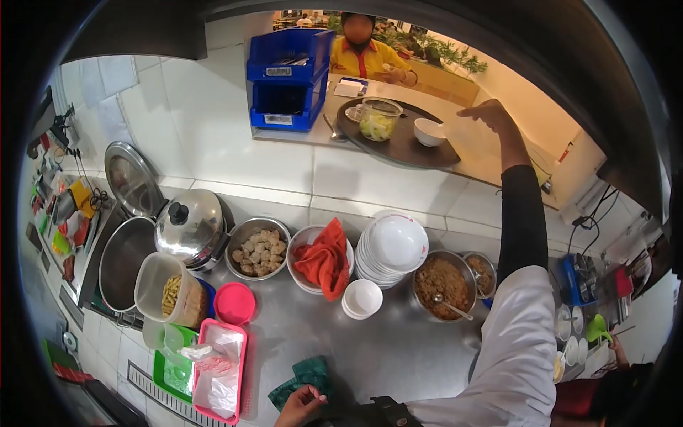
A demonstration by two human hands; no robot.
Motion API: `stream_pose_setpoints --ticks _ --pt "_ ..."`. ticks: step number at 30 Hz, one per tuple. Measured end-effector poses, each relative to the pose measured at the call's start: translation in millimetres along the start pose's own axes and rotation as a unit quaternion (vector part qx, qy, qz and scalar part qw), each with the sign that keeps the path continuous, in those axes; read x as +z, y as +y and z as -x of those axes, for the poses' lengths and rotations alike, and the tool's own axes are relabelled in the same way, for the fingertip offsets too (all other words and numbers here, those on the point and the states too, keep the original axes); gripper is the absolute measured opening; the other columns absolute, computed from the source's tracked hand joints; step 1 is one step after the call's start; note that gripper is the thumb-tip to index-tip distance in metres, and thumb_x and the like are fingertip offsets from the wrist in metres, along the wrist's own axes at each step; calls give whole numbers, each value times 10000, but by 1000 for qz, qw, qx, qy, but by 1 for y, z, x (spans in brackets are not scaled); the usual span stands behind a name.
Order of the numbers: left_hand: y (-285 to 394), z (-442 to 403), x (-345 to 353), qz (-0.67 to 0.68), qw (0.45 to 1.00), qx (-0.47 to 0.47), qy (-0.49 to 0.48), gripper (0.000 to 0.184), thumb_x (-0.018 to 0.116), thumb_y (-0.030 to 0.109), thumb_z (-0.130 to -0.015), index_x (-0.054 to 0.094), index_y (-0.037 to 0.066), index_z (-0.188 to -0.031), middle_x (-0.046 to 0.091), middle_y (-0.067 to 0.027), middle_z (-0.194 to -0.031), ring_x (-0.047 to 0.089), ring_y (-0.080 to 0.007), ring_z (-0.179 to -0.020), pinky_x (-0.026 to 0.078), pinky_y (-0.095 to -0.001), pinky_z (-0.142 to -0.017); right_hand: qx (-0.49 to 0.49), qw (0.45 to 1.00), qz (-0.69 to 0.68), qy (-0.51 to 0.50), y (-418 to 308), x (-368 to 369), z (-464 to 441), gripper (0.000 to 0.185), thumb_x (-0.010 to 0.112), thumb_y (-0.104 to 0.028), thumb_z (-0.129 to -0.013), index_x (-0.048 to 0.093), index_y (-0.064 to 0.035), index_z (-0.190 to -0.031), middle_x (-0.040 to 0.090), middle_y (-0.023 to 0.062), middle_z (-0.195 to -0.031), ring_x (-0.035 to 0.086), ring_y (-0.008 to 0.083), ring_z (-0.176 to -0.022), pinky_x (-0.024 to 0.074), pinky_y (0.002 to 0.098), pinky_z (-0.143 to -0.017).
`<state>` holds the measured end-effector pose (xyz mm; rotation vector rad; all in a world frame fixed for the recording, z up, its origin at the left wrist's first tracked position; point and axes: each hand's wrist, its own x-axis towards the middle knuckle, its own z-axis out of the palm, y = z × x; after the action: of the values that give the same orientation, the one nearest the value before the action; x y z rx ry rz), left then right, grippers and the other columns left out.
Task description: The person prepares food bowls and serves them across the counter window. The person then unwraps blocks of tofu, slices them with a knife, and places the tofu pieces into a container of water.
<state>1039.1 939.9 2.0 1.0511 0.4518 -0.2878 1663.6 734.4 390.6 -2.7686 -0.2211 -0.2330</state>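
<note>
So, nearest: left hand, fingers curled, at a crumpled dark-green cloth on the shiny steel counter; can't tell if it grips. Stacked white plates and an orange-red cloth sit toward the counter's back. White tiled wall behind, serving ledge above. Right hand is over it, fingers bent, grip unclear, near a small, plain white bowl, upright on a dark oval tray. Beyond: person in yellow, greenery.

Steel counter with green cloth, pink disc and two stacks of white bowls
</note>
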Motion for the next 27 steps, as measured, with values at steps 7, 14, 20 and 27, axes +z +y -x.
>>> stream_pose_setpoints --ticks 7,14,20,27 --pt "50 64 27 15 999 -27 -20 599 532 397 -921 456 -55 -1305 507 -192 -1306 502 -321 -1183 400 -375 -984 -63 998 16 22 -1 6 -14 514 830 -512 -486 662 -48 -632 590 64 -595 497 151 -503 413 286 -486" --pt "85 89 25 -138 977 119 -106 581 508 440 -926 512 -32 -1265 535 -144 -1287 537 -294 -1121 381 -374 -980 -55 997 31 33 4 11 -27 514 846 -493 -476 651 -38 -612 604 75 -592 523 164 -501 434 278 -495" --pt "21 75 -22 -134 978 -32 -158 607 538 439 -906 475 -19 -1299 516 -149 -1306 508 -272 -1154 364 -374 -1001 -55 997 37 40 8 15 -37 512 871 -460 -455 647 -25 -606 620 90 -610 568 189 -533 471 295 -540" --pt "-4 76 -47 -159 966 -95 -178 650 573 438 -882 433 -3 -1339 495 -156 -1328 473 -246 -1193 345 -374 -1026 -84 994 20 74 16 23 -40 483 891 -408 -450 638 -17 -577 640 106 -617 622 206 -568 503 314 -582"
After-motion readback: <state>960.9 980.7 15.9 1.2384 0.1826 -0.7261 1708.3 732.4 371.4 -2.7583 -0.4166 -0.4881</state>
